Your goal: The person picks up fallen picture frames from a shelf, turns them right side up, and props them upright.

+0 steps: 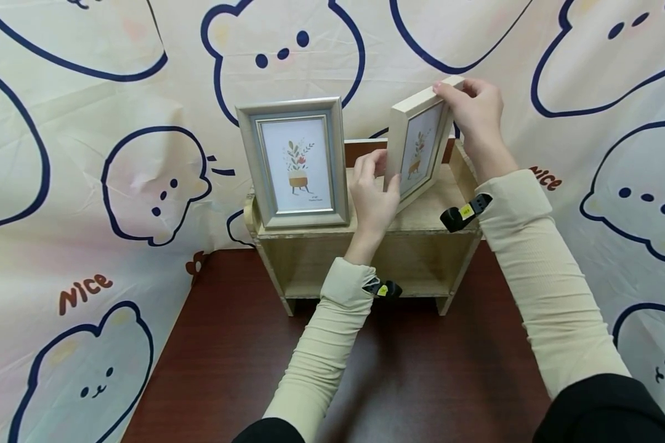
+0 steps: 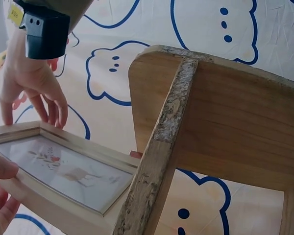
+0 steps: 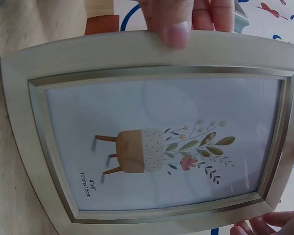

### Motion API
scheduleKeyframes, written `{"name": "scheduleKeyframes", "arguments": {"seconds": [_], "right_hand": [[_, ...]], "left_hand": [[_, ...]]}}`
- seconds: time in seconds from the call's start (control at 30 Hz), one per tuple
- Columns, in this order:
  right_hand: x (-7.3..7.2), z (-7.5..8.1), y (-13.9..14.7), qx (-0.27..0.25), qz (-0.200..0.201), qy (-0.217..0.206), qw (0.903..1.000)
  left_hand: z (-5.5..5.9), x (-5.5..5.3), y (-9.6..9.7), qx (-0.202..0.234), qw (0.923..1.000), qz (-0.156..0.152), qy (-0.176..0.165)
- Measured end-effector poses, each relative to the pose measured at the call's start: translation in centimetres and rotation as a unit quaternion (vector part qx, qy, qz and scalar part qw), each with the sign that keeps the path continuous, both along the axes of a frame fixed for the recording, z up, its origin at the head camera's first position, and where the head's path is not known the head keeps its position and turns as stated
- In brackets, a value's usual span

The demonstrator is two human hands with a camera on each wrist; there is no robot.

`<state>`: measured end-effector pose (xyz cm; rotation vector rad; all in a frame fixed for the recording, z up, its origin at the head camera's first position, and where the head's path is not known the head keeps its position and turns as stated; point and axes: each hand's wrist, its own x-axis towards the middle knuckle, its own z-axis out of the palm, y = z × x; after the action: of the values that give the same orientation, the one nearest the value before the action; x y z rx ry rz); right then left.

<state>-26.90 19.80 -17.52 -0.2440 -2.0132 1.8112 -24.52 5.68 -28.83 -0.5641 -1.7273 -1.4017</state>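
Observation:
A cream picture frame (image 1: 418,144) with a plant print stands tilted over the right part of a small wooden shelf (image 1: 321,231). My left hand (image 1: 374,191) grips its left side, thumb on the front face. My right hand (image 1: 479,117) holds the upper right corner. In the right wrist view the left thumb (image 3: 178,34) presses the frame's border (image 3: 103,49), and some right fingers (image 3: 264,225) show at the corner. The left wrist view shows the frame's lower end beside the shelf's edge (image 2: 152,176); whether they touch I cannot tell. A grey-silver picture frame (image 1: 340,184) stands on the shelf's left.
Below its top the shelf has an open compartment (image 1: 343,264). It stands on a dark red-brown table (image 1: 227,369), against a cloth backdrop (image 1: 88,184) printed with bear outlines. A black camera (image 1: 460,215) on the right wrist hangs close to the shelf's right end.

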Motion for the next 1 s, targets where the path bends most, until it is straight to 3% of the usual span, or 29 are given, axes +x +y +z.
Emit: {"name": "scheduleKeyframes", "arguments": {"seconds": [0.43,0.6,0.8,1.0], "right_hand": [[-0.4,0.5,-0.7,0.009,0.004,-0.001,1.0000],[-0.5,0.7,-1.1,0.034,0.000,-0.006,0.9994],[-0.6,0.9,-1.2,0.054,-0.003,-0.010,0.9985],[-0.9,1.0,-1.3,-0.005,0.016,-0.005,0.9998]], "left_hand": [[-0.2,0.2,0.4,-0.009,0.9995,0.013,0.027],[-0.3,0.3,0.4,-0.002,0.9997,0.003,0.025],[-0.3,0.1,0.0,0.031,0.9964,-0.079,0.007],[0.1,-0.2,-0.4,0.028,0.9852,-0.156,-0.065]]}}
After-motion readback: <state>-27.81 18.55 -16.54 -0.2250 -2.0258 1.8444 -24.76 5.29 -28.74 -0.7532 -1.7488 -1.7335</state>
